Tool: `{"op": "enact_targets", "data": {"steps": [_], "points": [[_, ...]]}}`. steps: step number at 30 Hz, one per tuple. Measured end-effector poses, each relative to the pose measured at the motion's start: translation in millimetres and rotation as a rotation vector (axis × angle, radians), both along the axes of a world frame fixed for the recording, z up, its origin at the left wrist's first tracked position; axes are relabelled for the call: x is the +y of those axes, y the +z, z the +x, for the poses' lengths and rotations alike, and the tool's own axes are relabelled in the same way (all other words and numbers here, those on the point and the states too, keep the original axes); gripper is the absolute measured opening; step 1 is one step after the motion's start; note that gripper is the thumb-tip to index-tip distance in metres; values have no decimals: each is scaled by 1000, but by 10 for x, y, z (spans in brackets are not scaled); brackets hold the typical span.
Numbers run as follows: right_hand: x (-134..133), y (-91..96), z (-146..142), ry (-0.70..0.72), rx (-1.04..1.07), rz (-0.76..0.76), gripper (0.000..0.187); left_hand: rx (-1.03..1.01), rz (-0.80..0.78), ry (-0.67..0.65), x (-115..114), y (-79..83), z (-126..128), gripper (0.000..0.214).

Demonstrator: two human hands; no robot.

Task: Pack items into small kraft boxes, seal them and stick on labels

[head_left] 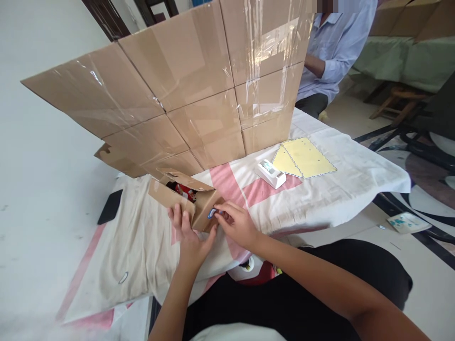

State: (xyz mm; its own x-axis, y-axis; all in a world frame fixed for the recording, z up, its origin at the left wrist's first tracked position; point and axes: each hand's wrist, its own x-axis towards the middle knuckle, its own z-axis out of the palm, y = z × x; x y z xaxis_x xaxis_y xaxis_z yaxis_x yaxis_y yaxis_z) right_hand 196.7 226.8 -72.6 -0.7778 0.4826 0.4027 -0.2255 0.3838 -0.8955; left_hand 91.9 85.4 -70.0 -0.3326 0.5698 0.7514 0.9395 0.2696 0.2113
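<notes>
A small cardboard box [206, 210] lies on the cloth-covered table, its top flaps partly raised. Through the gap a red and black item [185, 191] shows, too hidden to name. My left hand [188, 232] grips the box's near side, fingers over the flap and thumb at the lower edge. At the box's right end, my right hand [234, 222] pinches a small white label with a blue border [212, 213] against the cardboard. Whether the label is stuck down I cannot tell.
A tall taped cardboard partition [202, 109] stands behind the box. To the right lie a white device [270, 174] and a yellow scalloped sheet [309, 156]. A black phone-like slab [110, 207] and another small label [123, 277] are at left. A person [334, 57] sits beyond.
</notes>
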Motion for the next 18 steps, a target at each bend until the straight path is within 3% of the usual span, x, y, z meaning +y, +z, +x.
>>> {"op": "enact_targets", "data": {"steps": [11,18], "points": [[-12,0,-73,5,-21,-55,13,-1,3,10,-7,-21,6,108],[-19,-96,-184,7,103,-57,9,8,17,-14,-1,-32,-12,106]]}}
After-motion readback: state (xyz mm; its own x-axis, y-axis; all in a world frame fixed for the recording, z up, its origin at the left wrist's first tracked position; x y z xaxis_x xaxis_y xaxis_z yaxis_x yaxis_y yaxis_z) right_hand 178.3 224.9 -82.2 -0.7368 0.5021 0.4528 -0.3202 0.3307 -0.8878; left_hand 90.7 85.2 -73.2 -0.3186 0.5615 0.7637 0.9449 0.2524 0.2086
